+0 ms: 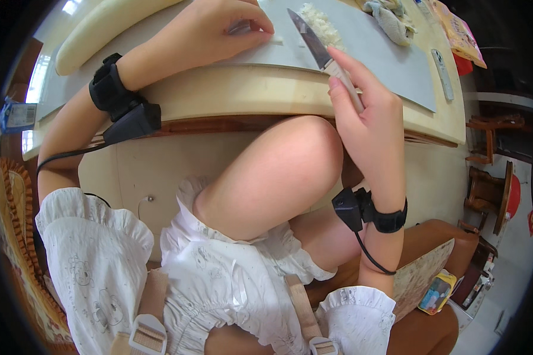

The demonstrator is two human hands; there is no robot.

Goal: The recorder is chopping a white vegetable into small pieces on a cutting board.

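My right hand (361,89) grips the light handle of a kitchen knife (309,40). Its blade points up and away over a pale grey board (391,77) on the table. Just beyond the blade lies a small heap of white shreds (321,25). My left hand (234,29) rests over the board left of the knife, fingers curled in a pinch; what they hold, if anything, is hidden. A thin white strip (276,40) lies by its fingertips. At the far left is a long, smooth, pale vegetable (98,36), like a white radish.
A crumpled cloth (392,22) lies at the board's far right. Beside the board are a flat grey tool (442,74) and a colourful packet (461,32). The table's near edge (249,121) runs above my raised knee. Wooden stools (488,195) stand off to the right.
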